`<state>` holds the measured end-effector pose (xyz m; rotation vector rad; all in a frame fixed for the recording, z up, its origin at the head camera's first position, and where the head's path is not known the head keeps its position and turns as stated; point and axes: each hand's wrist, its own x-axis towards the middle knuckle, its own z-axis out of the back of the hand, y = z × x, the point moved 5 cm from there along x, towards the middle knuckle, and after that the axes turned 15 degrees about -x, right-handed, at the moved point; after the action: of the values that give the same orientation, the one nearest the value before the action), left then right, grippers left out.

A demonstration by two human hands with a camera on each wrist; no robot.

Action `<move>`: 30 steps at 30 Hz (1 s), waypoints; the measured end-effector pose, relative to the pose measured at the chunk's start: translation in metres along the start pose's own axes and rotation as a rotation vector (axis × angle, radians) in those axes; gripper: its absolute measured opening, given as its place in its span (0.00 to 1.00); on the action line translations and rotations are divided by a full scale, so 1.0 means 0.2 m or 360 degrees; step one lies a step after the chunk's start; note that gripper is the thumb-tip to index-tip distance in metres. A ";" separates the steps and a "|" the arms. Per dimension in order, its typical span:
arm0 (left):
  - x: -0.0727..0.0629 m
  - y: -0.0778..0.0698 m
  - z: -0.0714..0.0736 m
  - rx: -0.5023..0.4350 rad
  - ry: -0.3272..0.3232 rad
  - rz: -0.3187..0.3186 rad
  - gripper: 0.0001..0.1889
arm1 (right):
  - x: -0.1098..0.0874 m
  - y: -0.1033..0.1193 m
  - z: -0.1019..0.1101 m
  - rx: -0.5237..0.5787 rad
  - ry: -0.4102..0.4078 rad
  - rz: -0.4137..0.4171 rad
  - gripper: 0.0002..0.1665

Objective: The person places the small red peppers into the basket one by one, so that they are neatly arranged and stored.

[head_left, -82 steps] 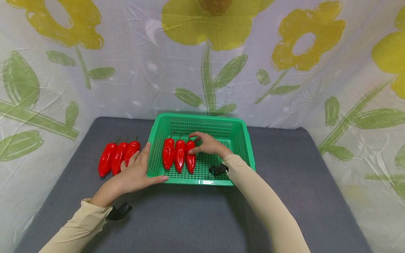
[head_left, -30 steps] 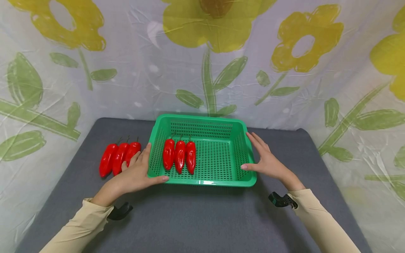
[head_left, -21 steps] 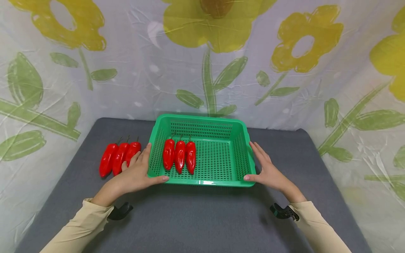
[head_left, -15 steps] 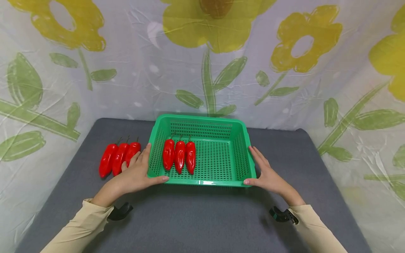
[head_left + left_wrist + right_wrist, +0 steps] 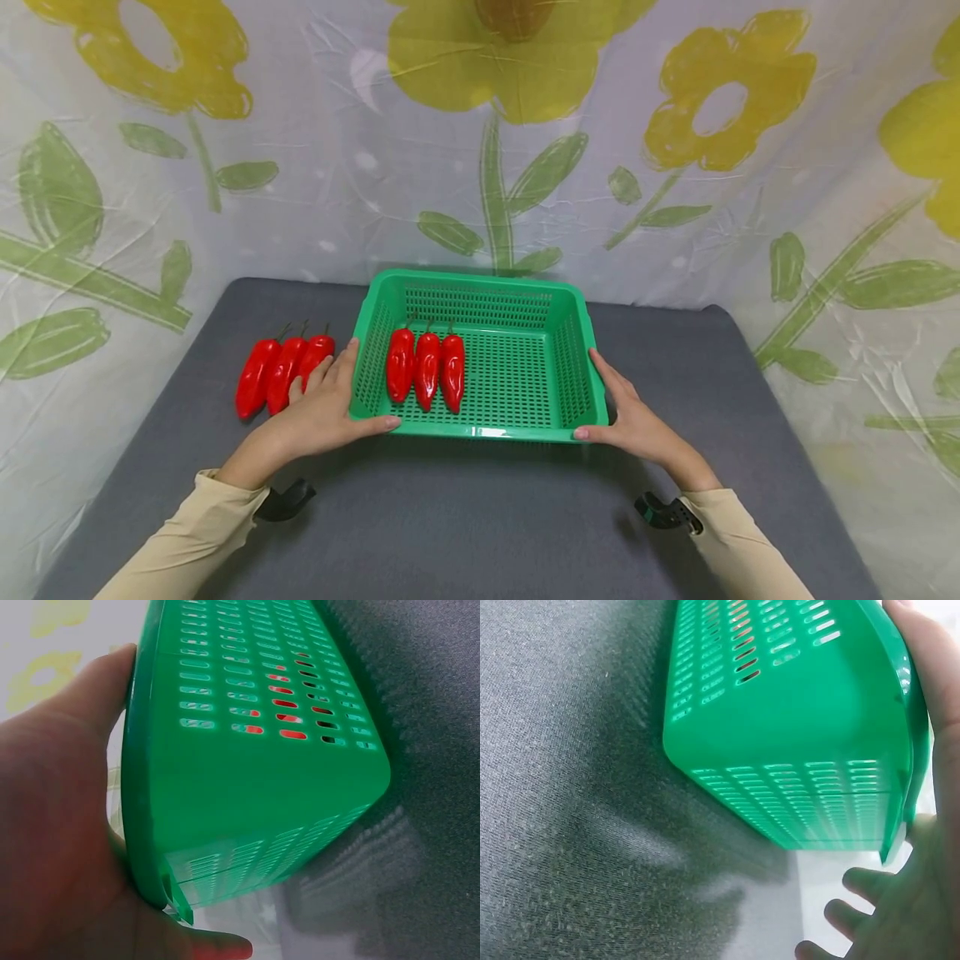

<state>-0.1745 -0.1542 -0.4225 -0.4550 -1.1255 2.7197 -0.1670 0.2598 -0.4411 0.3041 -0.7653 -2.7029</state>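
A green plastic basket (image 5: 480, 432) with slotted walls stands on the grey table. Inside it, at the left, three red peppers lie side by side: a left pepper (image 5: 400, 365), a middle pepper (image 5: 427, 371) and a right pepper (image 5: 452, 373). My left hand (image 5: 315, 417) spreads around the front left corner, thumb on the front rim, fingers straight along the left side. Around the front right corner lies my right hand (image 5: 633, 427), thumb at the front rim. In the right wrist view, its other fingers (image 5: 846, 919) are extended beside the basket wall.
Left of the basket lie three more red peppers (image 5: 258, 377), one partly hidden by my left fingers. A cloth-covered table (image 5: 480, 517) extends around everything. Behind it hangs a white curtain (image 5: 315, 183) printed with yellow flowers.
My right hand has left the right pepper in the basket and moved right to the basket's front right corner, where it settles lower along the rim. Left hand, basket and peppers stay put.
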 end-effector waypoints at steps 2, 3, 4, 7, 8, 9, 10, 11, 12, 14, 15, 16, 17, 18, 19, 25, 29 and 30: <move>0.00 0.00 0.00 0.0020 -0.0013 -0.0019 0.70 | 0.00 0.00 0.00 -0.0001 0.0002 -0.0003 0.70; 0.00 0.00 0.01 0.0032 -0.0018 -0.0031 0.70 | 0.00 0.00 0.00 0.0000 0.0004 -0.0003 0.70; 0.00 0.00 0.01 0.0046 -0.0023 -0.0042 0.70 | 0.00 0.00 0.00 0.0004 0.0005 -0.0002 0.70; 0.00 -0.01 0.01 0.0074 -0.0032 -0.0070 0.70 | 0.00 0.00 0.00 0.0014 0.0011 -0.0002 0.70; 0.00 -0.01 0.01 0.0082 -0.0034 -0.0077 0.69 | 0.00 0.00 0.00 0.0018 0.0012 -0.0002 0.70; 0.00 -0.01 0.01 0.0086 -0.0035 -0.0082 0.69 | 0.00 0.00 0.00 0.0022 0.0015 -0.0003 0.70; -0.01 -0.01 0.01 0.0090 -0.0035 -0.0085 0.69 | 0.00 0.00 -0.01 0.0028 0.0015 -0.0004 0.70; -0.01 -0.01 0.01 0.0089 -0.0036 -0.0088 0.69 | 0.00 -0.01 -0.01 0.0030 0.0016 -0.0006 0.70; -0.01 -0.01 0.01 0.0087 -0.0037 -0.0092 0.69 | 0.00 -0.01 -0.01 0.0031 0.0015 -0.0006 0.70; -0.01 -0.01 0.01 0.0081 -0.0038 -0.0097 0.69 | 0.00 -0.01 -0.01 0.0032 0.0017 -0.0005 0.70; -0.01 -0.01 0.01 0.0079 -0.0038 -0.0101 0.69 | 0.00 -0.01 -0.01 0.0031 0.0018 -0.0005 0.70; -0.01 -0.02 0.01 0.0079 -0.0040 -0.0109 0.69 | 0.00 -0.01 -0.01 0.0031 0.0019 -0.0005 0.70; -0.01 -0.02 0.01 0.0078 -0.0041 -0.0114 0.69 | 0.00 -0.01 -0.01 0.0031 0.0021 -0.0007 0.70; -0.01 -0.02 0.01 0.0079 -0.0043 -0.0123 0.69 | 0.00 -0.02 -0.01 0.0030 0.0022 -0.0008 0.70; -0.01 -0.02 0.01 0.0080 -0.0047 -0.0132 0.69 | 0.00 -0.02 -0.01 0.0031 0.0025 -0.0011 0.70; -0.01 -0.01 0.02 0.0055 -0.0071 -0.0193 0.66 | 0.00 -0.02 -0.01 0.0037 0.0031 -0.0032 0.70; -0.02 0.01 0.06 0.0023 -0.0082 -0.0268 0.58 | 0.00 -0.02 -0.01 0.0042 0.0032 -0.0032 0.70; -0.01 0.02 0.08 0.0007 -0.0083 -0.0284 0.56 | 0.00 -0.02 -0.01 0.0039 0.0029 -0.0031 0.69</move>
<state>-0.1773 -0.1682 -0.4141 -0.2705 -1.1145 2.5923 -0.1672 0.2615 -0.4454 0.3432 -0.7948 -2.7069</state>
